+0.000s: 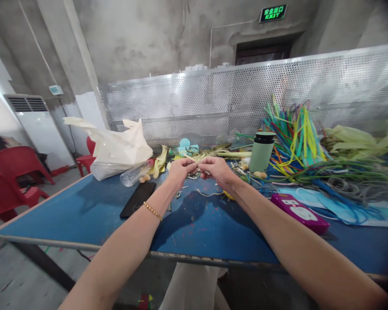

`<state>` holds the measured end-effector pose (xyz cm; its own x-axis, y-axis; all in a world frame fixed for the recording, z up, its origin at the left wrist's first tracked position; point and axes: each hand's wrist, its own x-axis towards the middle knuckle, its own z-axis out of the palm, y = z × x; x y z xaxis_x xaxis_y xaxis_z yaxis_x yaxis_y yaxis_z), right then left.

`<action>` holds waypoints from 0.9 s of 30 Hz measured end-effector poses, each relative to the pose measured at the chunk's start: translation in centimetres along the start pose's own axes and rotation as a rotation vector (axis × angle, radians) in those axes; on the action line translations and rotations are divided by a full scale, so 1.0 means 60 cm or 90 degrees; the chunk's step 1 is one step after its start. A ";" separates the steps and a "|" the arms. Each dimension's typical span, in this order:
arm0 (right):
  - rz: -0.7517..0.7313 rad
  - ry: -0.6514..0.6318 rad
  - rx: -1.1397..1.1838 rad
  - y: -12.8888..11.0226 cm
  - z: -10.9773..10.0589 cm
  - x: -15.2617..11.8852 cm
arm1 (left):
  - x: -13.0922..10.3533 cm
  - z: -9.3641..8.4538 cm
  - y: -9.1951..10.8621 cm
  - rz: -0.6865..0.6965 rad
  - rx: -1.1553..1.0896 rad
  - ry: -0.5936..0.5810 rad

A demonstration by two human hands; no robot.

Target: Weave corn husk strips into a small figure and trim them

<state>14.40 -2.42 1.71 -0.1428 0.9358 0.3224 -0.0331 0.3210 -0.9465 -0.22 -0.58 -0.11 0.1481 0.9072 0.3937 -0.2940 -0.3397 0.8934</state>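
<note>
Above the far half of the table, my left hand point(180, 171) and my right hand point(217, 168) meet fingertip to fingertip. Both are closed in a pinch on a pale thin strip point(190, 159), which shows between them; its material is too small to make out. Behind the hands lies a heap of plant stalks and husks point(224, 153). A pale string point(210, 193) rests on the table just below my right hand. Part of a yellow object point(229, 196) shows beside my right wrist.
On the blue table point(93, 215) stand a white plastic bag point(119, 150), a clear bottle point(134, 174), a black phone-like slab point(138, 200), a green flask point(261, 153) and a purple box point(299, 213). Colourful pipe cleaners point(294, 133) and wires pile up right. A perforated metal panel point(181, 107) stands behind.
</note>
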 end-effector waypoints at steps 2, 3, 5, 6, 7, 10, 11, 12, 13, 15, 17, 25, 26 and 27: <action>-0.003 0.003 0.013 0.000 0.000 0.000 | 0.001 0.001 -0.003 -0.003 -0.012 -0.001; -0.005 0.004 0.019 0.000 0.000 0.000 | 0.002 0.001 -0.004 -0.005 -0.017 -0.002; -0.005 0.006 0.026 -0.002 0.001 0.001 | 0.003 0.001 -0.006 -0.010 -0.024 -0.004; -0.005 0.008 0.027 -0.002 0.001 0.001 | 0.003 0.001 -0.008 -0.011 -0.027 -0.003; -0.006 0.011 0.026 -0.003 0.001 0.001 | 0.004 0.001 -0.009 -0.012 -0.030 -0.002; -0.012 0.020 0.022 -0.002 0.002 0.001 | 0.004 0.002 -0.012 -0.011 -0.041 -0.002; -0.014 0.021 0.021 -0.002 0.003 0.001 | 0.004 0.002 -0.013 -0.011 -0.046 -0.003; -0.015 0.020 0.020 -0.003 0.003 0.001 | 0.004 0.002 -0.013 -0.012 -0.050 -0.004; -0.016 0.019 0.018 -0.003 0.003 0.001 | 0.004 0.003 -0.013 -0.012 -0.051 -0.004; -0.018 0.011 0.014 -0.004 0.003 0.001 | 0.004 0.003 -0.012 -0.012 -0.047 -0.007; -0.022 0.003 0.008 -0.004 0.003 0.002 | 0.004 0.002 -0.012 -0.012 -0.041 -0.011; -0.020 -0.042 -0.168 -0.001 -0.019 0.008 | 0.010 -0.004 -0.022 -0.013 0.006 -0.010; -0.032 -0.012 -0.249 -0.003 -0.026 0.011 | 0.011 -0.004 -0.023 -0.018 0.030 -0.012; -0.066 0.044 -0.324 -0.006 -0.033 0.014 | 0.011 -0.005 -0.024 -0.019 0.058 -0.020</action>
<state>16.26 -1.45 2.34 -0.0981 0.8975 0.4300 0.4433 0.4262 -0.7886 0.05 0.59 -1.20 0.1856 0.9095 0.3720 -0.2026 -0.3350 0.9202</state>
